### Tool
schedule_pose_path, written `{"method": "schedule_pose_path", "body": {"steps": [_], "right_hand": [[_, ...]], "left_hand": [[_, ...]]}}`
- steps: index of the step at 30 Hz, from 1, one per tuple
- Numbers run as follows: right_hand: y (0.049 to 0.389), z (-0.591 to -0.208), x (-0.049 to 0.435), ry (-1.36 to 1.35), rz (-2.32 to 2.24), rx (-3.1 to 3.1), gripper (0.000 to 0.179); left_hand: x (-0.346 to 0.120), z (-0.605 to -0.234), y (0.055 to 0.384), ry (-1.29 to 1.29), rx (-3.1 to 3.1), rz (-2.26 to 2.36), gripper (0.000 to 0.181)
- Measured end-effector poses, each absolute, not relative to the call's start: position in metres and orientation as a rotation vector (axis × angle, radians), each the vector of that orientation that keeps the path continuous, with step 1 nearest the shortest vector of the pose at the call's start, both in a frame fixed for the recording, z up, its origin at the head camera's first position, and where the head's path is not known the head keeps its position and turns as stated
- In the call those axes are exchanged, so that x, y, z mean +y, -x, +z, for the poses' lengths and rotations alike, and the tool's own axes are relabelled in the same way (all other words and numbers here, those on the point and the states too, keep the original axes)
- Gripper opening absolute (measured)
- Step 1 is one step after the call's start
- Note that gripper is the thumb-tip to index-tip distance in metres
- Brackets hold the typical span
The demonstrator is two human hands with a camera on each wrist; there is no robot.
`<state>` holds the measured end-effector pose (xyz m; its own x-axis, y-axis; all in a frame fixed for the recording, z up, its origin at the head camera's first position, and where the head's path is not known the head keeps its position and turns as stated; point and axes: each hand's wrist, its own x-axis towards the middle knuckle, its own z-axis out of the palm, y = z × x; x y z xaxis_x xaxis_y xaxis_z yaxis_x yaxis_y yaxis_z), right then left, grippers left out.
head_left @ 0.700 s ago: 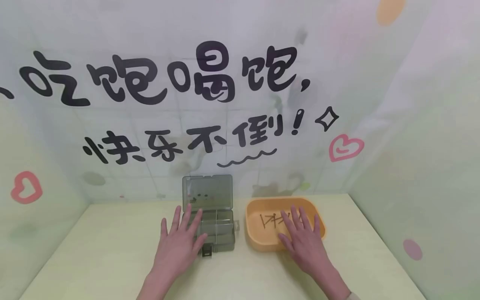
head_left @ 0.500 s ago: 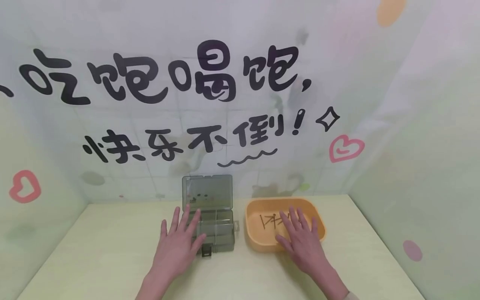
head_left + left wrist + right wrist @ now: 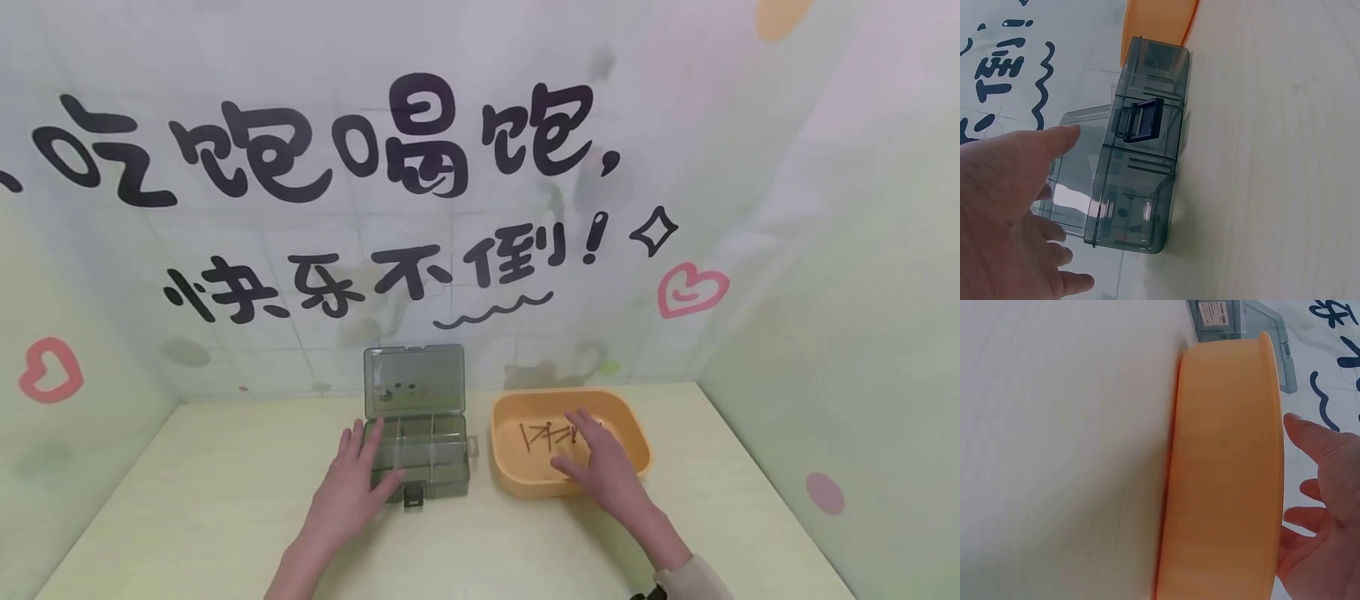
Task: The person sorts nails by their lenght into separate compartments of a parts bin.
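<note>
The right hand [image 3: 603, 471] reaches over the right part of the orange tray [image 3: 525, 485], its thumb held away from the lightly bent fingers; the tray's side hides the inside from the wrist camera, so whether the fingertips touch the brown screws [image 3: 549, 437] lying there cannot be told. A light sleeve [image 3: 693, 579] covers that forearm, nearer the person than the tray. The left hand [image 3: 347, 493] is well to the left of the tray, fingers loosely spread and thumb apart, by the left end of a grey see-through case [image 3: 416, 454]; actual contact is unclear. That case sits just left of the tray, with a narrow gap between them, and is divided into compartments. Its lid [image 3: 415, 379] stands raised at the back, left of the tray's far edge, and a black latch [image 3: 413, 497] sticks out at the front, left of the tray's near edge. Beneath the tray is a pale tabletop [image 3: 480, 550]. Behind the tray rises a whitish wall covering [image 3: 480, 358] with black Chinese characters [image 3: 420, 137] in two rows, a pink heart [image 3: 693, 292] up to the tray's right and a red heart [image 3: 51, 371] far to its left
</note>
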<state>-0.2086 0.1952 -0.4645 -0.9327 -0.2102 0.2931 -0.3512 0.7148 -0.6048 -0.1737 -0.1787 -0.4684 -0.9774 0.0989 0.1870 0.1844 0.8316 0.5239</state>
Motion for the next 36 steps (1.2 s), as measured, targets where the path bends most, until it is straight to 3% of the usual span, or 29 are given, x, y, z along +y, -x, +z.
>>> {"method": "schedule_pose_path", "body": {"steps": [7,21,36], "right_hand": [[0.226,-0.463,0.198,-0.501,1.073,-2.729,0.052],[0.241,-0.469,0.199,-0.552,1.236,-2.775,0.033],[0.269,-0.475,0.209,-0.520,1.143,-2.813,0.024]], "left_hand": [[-0.183,-0.474,0.175,0.151,-2.893,-0.993,0.085],[-0.192,-0.481,0.169,0.144,-2.849,-1.104,0.082],[-0.191,-0.479,0.172,0.123,-2.823,-1.164,0.078]]}}
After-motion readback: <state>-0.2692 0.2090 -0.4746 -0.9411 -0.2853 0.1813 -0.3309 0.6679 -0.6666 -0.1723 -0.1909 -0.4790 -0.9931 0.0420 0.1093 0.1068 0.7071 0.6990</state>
